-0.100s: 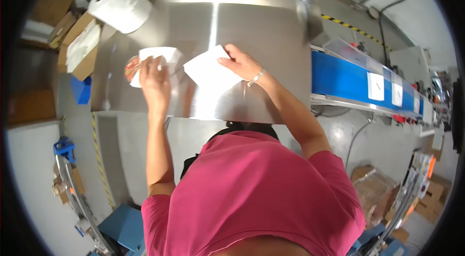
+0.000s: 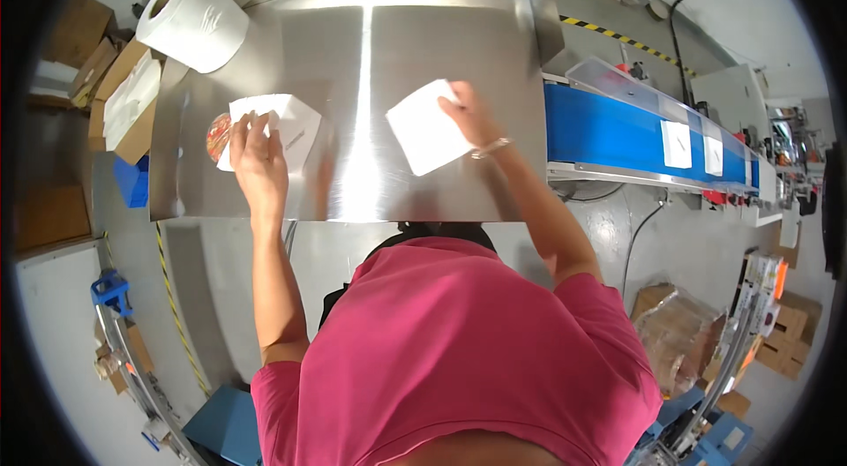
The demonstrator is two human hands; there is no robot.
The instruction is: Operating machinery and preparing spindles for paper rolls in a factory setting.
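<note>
Left of the blue conveyor [image 2: 604,126], the right hand [image 2: 475,122] pinches a square white sheet [image 2: 426,132] over the bench [image 2: 441,33]. Farther left of the conveyor, the left hand [image 2: 259,173] touches other white pieces [image 2: 297,141] with curled fingers; whether it grips one, I cannot tell. A reddish disc [image 2: 218,139] lies farther still from the conveyor. At least two white squares [image 2: 677,145] already lie on the conveyor; the pinched sheet is not on it.
</note>
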